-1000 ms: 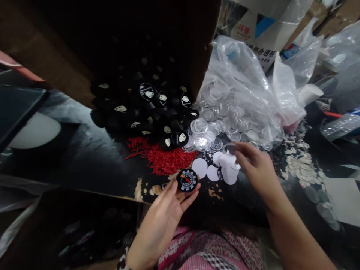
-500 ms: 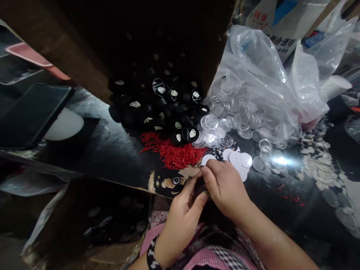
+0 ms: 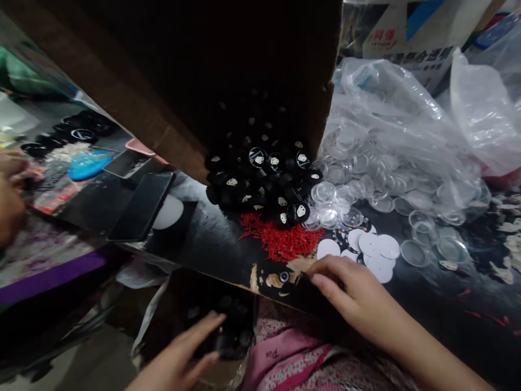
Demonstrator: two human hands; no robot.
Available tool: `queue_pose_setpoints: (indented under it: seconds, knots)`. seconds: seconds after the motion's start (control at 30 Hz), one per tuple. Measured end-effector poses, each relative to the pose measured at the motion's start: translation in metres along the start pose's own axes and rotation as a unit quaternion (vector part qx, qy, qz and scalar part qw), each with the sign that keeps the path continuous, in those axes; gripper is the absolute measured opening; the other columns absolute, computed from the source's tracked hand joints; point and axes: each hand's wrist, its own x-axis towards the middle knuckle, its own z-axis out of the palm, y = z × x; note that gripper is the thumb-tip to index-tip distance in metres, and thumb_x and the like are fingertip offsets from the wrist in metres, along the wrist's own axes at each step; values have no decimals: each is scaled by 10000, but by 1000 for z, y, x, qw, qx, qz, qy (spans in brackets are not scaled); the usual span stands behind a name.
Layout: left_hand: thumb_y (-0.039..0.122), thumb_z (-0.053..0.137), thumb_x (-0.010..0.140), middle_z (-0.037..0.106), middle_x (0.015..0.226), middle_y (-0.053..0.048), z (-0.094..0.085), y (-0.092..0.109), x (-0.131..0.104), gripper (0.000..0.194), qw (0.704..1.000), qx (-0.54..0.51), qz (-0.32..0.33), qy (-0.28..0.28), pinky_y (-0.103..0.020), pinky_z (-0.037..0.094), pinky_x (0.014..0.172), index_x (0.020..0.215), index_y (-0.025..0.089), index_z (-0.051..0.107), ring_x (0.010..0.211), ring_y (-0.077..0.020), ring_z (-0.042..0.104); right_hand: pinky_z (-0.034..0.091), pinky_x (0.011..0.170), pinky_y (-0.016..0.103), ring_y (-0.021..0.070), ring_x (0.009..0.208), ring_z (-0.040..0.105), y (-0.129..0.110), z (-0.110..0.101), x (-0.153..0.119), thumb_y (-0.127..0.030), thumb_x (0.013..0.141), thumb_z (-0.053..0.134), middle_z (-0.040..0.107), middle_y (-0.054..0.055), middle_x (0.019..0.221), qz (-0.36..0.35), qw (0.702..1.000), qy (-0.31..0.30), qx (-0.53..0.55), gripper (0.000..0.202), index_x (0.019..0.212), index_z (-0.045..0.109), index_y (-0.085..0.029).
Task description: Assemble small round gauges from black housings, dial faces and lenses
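Observation:
My left hand (image 3: 183, 353) is below the table's edge, thumb and fingers apart, with nothing in its grip. Just beyond its fingertips, a dark round piece (image 3: 223, 342) lies or drops among others in the box under the table; blur hides which. My right hand (image 3: 350, 288) rests at the table's front, its fingers bent together around something small and dark that I cannot make out. Beside those fingertips a small metal ring (image 3: 284, 277) sits on the worn tabletop. Near the right knuckles lie white discs (image 3: 380, 252). A heap of small red pointers (image 3: 280, 236) is farther back.
A large cardboard box (image 3: 163, 122) on its side spills black round cases (image 3: 260, 184). Clear plastic covers (image 3: 366, 174) lie under a plastic bag (image 3: 391, 103). A phone (image 3: 142, 206) leans at left. Another person's hand (image 3: 10, 201) shows at the far left edge.
The view has swung left. My left hand has parted from my right hand and moved down and left below the table edge, its fingers opening. The right hand stays at the table's front.

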Motion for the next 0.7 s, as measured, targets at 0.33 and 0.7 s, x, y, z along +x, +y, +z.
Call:
queue_pose_setpoints:
  seconds: [0.33, 0.7]
  knots:
    - [477, 561, 839, 654, 897, -59, 47, 162, 111, 523, 953, 26, 171, 251, -369, 464, 841, 1265, 175, 529, 826, -240, 609, 470, 766, 297, 181, 859, 643, -4, 0, -14, -218, 924, 515, 708, 25, 920, -25, 998, -53, -32, 137, 936, 652, -210]
    - [370, 632, 768, 658, 923, -48, 34, 149, 140, 371, 963, -91, 107, 232, -352, 463, 764, 1104, 216, 666, 753, -201, 584, 462, 894, 475, 308, 1054, 553, 31, -20, 1, -254, 856, 639, 553, 160, 1202, 66, 949, 22, -307, 496, 1320, 508, -136]
